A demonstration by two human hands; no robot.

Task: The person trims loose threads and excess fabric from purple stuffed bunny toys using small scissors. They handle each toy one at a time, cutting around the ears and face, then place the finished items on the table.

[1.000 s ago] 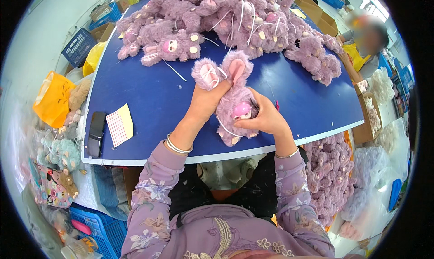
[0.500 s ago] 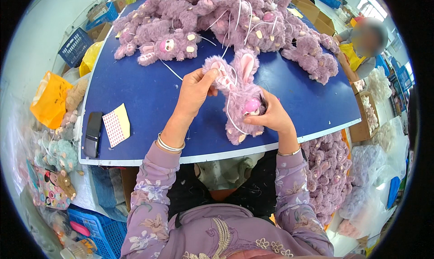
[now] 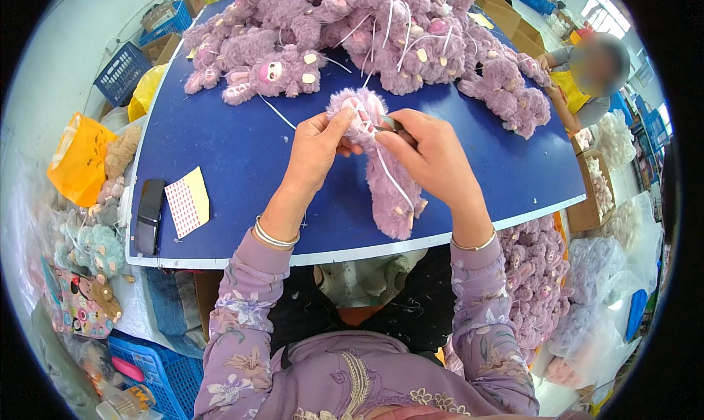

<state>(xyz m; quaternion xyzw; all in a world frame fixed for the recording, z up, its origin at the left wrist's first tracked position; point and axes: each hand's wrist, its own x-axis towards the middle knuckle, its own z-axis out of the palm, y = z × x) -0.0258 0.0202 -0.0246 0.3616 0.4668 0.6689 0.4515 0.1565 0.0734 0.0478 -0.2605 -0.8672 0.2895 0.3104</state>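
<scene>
A purple plush rabbit [image 3: 390, 193] hangs over the blue table near its front edge, its face turned out of sight. Between thumb and fingers, my left hand [image 3: 317, 145] pinches one of its ears, whose pink inner side is crossed by white ribbon lacing [image 3: 361, 121]. Closed round a small grey metal tool [image 3: 389, 124], my right hand [image 3: 434, 152] brings the tip to the lacing; the tool's exact kind is mostly hidden by the fingers. A loose white ribbon [image 3: 394, 178] trails down the rabbit's body.
Many purple plush rabbits [image 3: 411, 42] are heaped across the far side of the blue table [image 3: 249, 145]. A black phone-like object [image 3: 149, 216] and a sticker sheet [image 3: 188, 202] lie at the left. A person [image 3: 579, 86] is at the far right, beside a cardboard box [image 3: 584, 200].
My right hand has moved from the rabbit's face up to its ear, bringing the metal tool to the lacing. The rabbit's face has turned away. My left hand keeps its pinch.
</scene>
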